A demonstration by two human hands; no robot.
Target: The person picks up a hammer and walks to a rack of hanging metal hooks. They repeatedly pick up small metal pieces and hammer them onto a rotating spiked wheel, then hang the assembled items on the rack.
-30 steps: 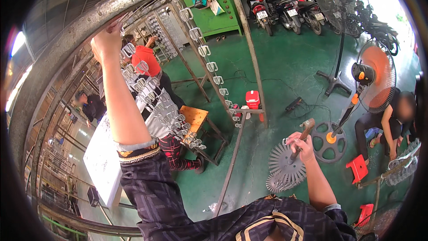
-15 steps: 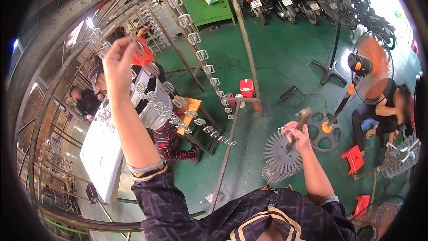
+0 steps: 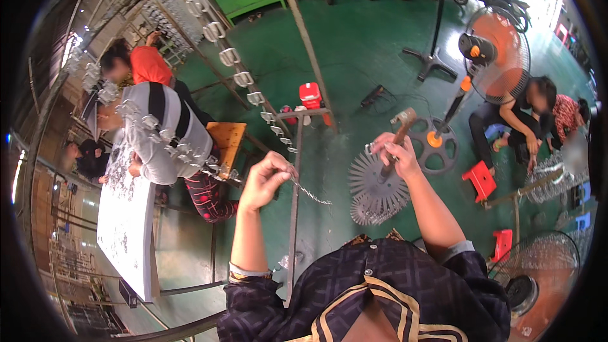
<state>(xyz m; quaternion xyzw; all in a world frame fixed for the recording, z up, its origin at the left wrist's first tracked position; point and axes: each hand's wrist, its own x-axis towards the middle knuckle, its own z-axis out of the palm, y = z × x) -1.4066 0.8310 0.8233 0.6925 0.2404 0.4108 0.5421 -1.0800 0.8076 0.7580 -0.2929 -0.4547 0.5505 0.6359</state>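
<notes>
My left hand [image 3: 267,180] is raised in front of me, thumb and fingers pinched together. Its fingertips overlap a line of small metal pieces [image 3: 311,194] that runs down past them. What the pinch holds, if anything, is too small to make out. On the other side, my right hand [image 3: 401,155] has its fingers curled round a rusty brown rod [image 3: 401,125] with a blocky top. Below that hand is a grey disc [image 3: 368,183] with slots fanning out to its rim. Looped metal pieces [image 3: 229,57] hang in a row along a slanting bar at the upper left.
A metal frame post [image 3: 295,215] stands close to my left hand. To the left, a seated person in grey [image 3: 171,111] works at a white table [image 3: 149,240]. An orange fan [image 3: 500,31], red stools [image 3: 479,180] and crouching people are on the right. A red cooler [image 3: 310,95] sits farther off.
My left hand has come down from high at the left to chest height, nearer the middle. My right hand stays at the rod. The whole view has shifted, with the surroundings sliding left and up.
</notes>
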